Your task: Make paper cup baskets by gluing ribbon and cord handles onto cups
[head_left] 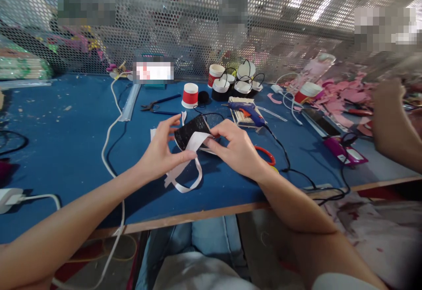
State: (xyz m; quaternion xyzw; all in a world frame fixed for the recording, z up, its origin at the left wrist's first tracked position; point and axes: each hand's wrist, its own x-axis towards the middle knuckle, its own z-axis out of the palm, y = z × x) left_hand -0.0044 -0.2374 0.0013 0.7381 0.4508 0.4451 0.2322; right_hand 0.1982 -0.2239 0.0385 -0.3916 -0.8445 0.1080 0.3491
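Black cup [191, 133] sits between my hands just above the blue bench [66, 140], lying on its side, long axis running left-right w/ a slight tilt. A white strip [184, 173] wraps its front and loops down below. My left hand [160, 153] has its grip pinching the strip at the cup's left; right hand [235, 147] pinches strip & cup from the right. Behind: glue gun [245, 110], red cup [190, 95], perforated metal screen [198, 21] closing off the bench's back.
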